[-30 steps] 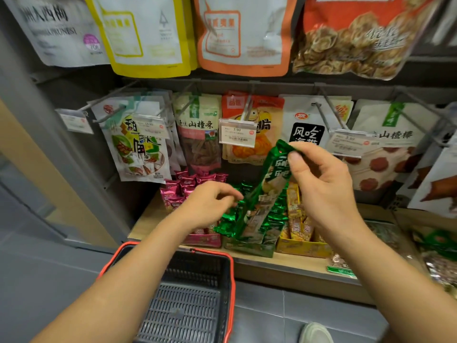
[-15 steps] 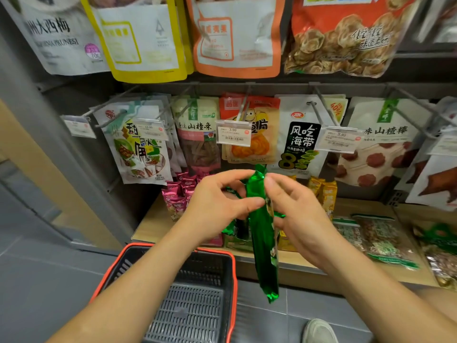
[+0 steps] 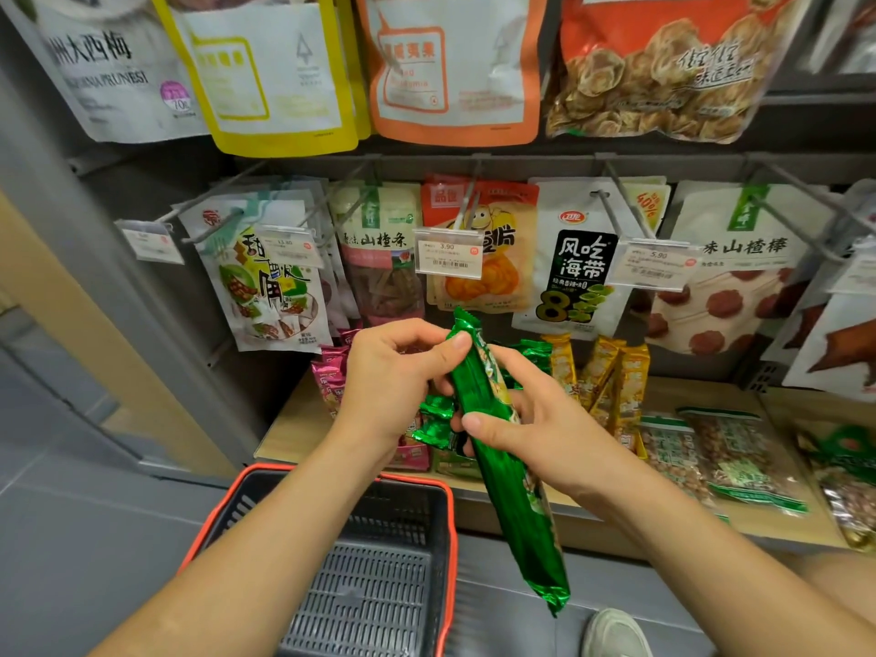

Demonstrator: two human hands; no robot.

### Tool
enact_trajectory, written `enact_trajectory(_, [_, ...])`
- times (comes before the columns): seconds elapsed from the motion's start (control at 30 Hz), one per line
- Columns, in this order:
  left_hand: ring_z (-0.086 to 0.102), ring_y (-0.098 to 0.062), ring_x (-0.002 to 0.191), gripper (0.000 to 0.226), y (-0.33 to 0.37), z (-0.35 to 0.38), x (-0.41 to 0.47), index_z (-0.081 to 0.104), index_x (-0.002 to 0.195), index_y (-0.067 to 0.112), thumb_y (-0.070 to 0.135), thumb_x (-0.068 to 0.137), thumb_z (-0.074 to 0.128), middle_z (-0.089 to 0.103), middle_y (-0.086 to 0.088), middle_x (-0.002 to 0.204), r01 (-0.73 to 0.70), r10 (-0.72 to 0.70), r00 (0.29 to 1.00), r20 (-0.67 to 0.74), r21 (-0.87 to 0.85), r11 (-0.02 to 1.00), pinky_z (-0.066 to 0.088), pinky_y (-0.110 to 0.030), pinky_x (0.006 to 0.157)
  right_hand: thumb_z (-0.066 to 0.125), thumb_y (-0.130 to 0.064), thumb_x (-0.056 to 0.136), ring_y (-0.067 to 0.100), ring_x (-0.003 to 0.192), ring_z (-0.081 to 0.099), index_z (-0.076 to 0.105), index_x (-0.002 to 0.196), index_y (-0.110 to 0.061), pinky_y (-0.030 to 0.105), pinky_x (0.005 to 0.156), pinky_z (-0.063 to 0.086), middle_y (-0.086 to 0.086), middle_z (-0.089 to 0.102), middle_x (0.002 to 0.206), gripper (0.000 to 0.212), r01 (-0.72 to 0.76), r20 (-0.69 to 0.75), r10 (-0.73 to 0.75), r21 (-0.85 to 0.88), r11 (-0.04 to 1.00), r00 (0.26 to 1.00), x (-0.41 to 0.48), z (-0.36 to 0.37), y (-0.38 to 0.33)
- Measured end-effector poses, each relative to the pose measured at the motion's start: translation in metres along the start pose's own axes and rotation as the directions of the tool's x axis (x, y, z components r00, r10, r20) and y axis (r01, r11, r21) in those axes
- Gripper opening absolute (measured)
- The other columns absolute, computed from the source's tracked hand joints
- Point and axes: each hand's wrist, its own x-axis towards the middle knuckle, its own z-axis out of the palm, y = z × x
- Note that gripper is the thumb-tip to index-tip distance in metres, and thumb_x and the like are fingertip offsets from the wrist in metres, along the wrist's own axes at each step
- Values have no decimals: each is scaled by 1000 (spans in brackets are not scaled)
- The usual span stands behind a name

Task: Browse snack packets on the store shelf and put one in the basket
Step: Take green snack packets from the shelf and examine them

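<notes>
Hanging steeply before the shelf [image 3: 687,393], the long green foil snack packet [image 3: 514,495] is pinched near its top by the left hand [image 3: 393,381], gripped mid-length by the right hand [image 3: 550,424]; the red-rimmed grey basket [image 3: 449,538] sits below-left.

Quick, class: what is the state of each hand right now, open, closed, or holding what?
Left hand: closed, pinching the green snack packet near its top.
Right hand: closed, gripping the same packet at its middle.
</notes>
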Motion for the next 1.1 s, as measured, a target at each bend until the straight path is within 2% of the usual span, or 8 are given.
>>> enact_trajectory(0.1, [49,-11,43,15,0,1,0,70,70,3,8,83,70,65,-11,63,37,-38,999,-12,-50,998,38,-14,41,70,-10,86,37,102,66,47,129,-41,58,93,50,7,72,107,58,-9,-6,9,-10,1000,1000,1,0,1])
enact_trajectory(0.33, [48,-9,44,19,-3,1,2,66,73,19,11,90,62,59,-6,68,173,-163,983,86,-116,978,28,-17,38,70,-6,85,31,87,67,47,127,-34,52,86,52,7,71,104,55,9,-40,-12,-80,997,999,-1,-1,2])
enact_trajectory(0.43, [50,-11,46,8,-2,-3,3,63,79,16,17,86,63,59,-7,71,200,-162,963,216,-168,965,33,-17,38,70,-4,84,18,73,65,48,119,-34,42,72,55,-1,71,92,51,19,-49,-23,-81,996,999,-2,-1,1])
enact_trajectory(0.57, [59,-14,52,14,3,-12,6,63,87,12,24,81,65,64,-8,72,210,-147,928,343,-153,966,46,-17,46,67,-3,84,23,57,67,43,114,-37,40,55,57,-9,69,83,52,16,-60,-22,-100,995,998,-4,-1,-3])
enact_trajectory(0.67, [68,-18,60,20,8,-19,7,70,83,19,39,80,70,65,-11,75,235,-170,908,383,-130,963,51,-18,50,67,-9,82,19,60,65,37,116,-43,45,59,56,-10,66,85,56,64,-139,-107,-283,957,985,-6,3,-2])
enact_trajectory(0.77, [66,-17,54,23,8,-15,6,69,76,22,45,78,72,67,-3,65,134,-141,941,307,43,990,46,-18,44,67,-17,82,10,63,59,30,123,-41,38,60,50,-12,61,83,61,80,-187,-190,-480,874,964,-8,9,2])
enact_trajectory(1.0, [62,-13,46,8,7,-23,11,66,80,7,10,88,66,67,-8,59,76,-104,970,220,133,988,41,-16,39,66,-32,85,5,77,54,20,131,-38,29,64,44,-12,55,101,66,131,-141,-313,-697,705,939,-12,16,7])
enact_trajectory(1.1, [58,-10,43,11,6,-28,14,62,81,5,-2,89,60,65,-7,55,82,-90,985,146,57,995,43,-15,40,72,-37,80,-1,73,54,22,129,-48,18,63,42,-17,54,95,70,147,-112,-252,-566,811,961,-12,16,5])
